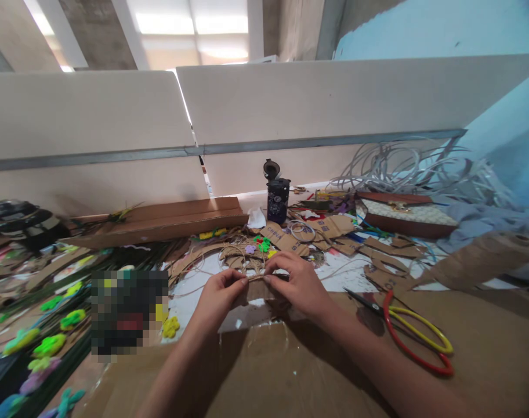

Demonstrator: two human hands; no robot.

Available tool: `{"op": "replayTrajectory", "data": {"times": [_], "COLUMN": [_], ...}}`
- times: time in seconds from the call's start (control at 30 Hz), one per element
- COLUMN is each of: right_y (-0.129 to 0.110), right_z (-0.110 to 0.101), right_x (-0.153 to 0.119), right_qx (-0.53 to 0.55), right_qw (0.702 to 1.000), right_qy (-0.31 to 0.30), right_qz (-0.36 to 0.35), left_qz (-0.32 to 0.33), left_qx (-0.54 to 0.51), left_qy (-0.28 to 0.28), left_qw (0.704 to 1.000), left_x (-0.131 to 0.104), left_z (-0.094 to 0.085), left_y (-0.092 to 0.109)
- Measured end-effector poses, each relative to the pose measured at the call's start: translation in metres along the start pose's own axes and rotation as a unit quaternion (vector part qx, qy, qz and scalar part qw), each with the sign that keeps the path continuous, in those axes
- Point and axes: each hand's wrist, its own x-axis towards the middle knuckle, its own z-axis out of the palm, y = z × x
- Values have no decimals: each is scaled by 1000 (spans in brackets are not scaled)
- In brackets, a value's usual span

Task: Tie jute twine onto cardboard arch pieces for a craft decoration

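In the middle of the head view, my left hand (221,295) and my right hand (300,285) are close together, thumbs pressed against fingers. Between the fingertips runs a short length of tan twine (256,278), pinched from both sides. Thin loops of the same colour spread out behind the hands. Just beyond the fingers lie a small green flower (263,245) and a purple one (250,249). Scissors (415,334) with one red and one yellow handle rest on the cardboard to the right of my right forearm.
A cone of brown twine (486,260) lies at the right. Behind are a handbag (406,215), a dark open-lidded bottle (278,200) and coiled clear tubing (399,168). Several bright flowers (51,345) and green stems cover the left. A white panel (334,104) closes off the back.
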Motion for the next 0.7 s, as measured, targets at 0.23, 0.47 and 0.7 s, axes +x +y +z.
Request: {"op": "replayTrajectory", "data": {"times": [0.23, 0.47, 0.7], "right_y": [3, 7, 7], "right_z": [3, 4, 4], "right_x": [0, 1, 2], "right_qx": [28, 35, 40], "right_qw": [1000, 999, 998], "right_qy": [12, 6, -1], "right_qz": [-8, 5, 45], "left_qz": [6, -2, -2], "left_qx": [0, -3, -3], "left_qy": [16, 18, 5], "left_qw": [1000, 1000, 1000], "left_x": [-2, -5, -6], "left_z": [4, 7, 6], "left_y": [3, 7, 9]}}
